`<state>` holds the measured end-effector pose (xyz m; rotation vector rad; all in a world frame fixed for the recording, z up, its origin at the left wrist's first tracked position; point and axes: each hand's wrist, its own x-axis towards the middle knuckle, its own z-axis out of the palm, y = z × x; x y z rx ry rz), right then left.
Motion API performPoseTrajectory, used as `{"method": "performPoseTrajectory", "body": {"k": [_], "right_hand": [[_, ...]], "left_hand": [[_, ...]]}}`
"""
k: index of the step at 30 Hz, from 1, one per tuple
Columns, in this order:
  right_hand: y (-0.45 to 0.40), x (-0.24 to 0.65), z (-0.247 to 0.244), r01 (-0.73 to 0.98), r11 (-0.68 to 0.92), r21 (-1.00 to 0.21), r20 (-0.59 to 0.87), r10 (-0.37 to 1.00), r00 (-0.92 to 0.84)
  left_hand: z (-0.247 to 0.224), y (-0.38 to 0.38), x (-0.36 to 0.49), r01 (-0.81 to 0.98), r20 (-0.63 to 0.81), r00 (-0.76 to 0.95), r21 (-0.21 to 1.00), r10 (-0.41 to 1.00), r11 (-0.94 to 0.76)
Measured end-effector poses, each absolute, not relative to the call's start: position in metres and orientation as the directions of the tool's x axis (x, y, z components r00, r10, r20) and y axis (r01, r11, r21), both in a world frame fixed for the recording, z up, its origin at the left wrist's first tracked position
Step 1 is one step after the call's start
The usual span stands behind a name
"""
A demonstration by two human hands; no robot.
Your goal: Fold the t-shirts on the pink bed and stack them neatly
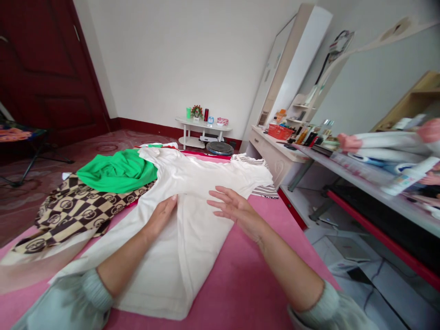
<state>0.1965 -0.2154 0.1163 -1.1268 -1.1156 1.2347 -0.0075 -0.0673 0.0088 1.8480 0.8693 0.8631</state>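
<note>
A white T-shirt (202,229) lies spread on a pink-covered surface, collar end away from me. A long crease or folded edge runs down its middle. My left hand (161,214) rests on the shirt just left of that crease, fingers stretched out and close together; its underside is hidden. Over the shirt's right side is my right hand (235,208), its fingers spread and holding nothing. Whether its fingertips touch the cloth I cannot tell.
Left of the shirt lie a bright green garment (118,170) and a brown-and-cream checked garment (80,208). A black-striped garment (263,190) shows under the right sleeve. A cluttered desk (364,176) stands at right, a small white table (202,124) at the back.
</note>
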Motion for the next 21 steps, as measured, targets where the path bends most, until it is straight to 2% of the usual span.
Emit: {"method": "performPoseTrajectory", "body": {"k": [3,7,11,15,18,21], "right_hand": [[-0.211,0.208,0.096,-0.042,0.068,-0.997,0.06,0.983,0.172],[-0.213,0.235,0.06,0.009,0.044,-0.999,0.044,0.919,0.392],[-0.211,0.253,0.027,0.057,0.12,-0.991,0.13,0.787,0.603],[-0.206,0.263,0.01,0.165,0.154,-0.974,0.225,0.706,0.672],[-0.205,0.265,0.007,0.189,0.162,-0.969,0.248,0.695,0.675],[-0.207,0.264,0.008,0.202,0.179,-0.963,0.269,0.701,0.66]], "left_hand": [[0.012,-0.068,-0.008,0.227,0.208,0.527,0.9,0.824,-0.372],[0.006,-0.07,-0.001,0.27,0.18,0.587,0.876,0.789,-0.4],[-0.003,-0.067,0.004,0.217,0.185,0.5,0.919,0.846,-0.329],[0.013,-0.06,0.005,0.129,0.215,0.411,0.948,0.886,-0.29],[0.043,-0.058,0.011,0.035,0.287,0.355,0.947,0.89,-0.319],[0.082,-0.06,0.022,-0.112,0.301,0.332,0.954,0.894,-0.279]]}}
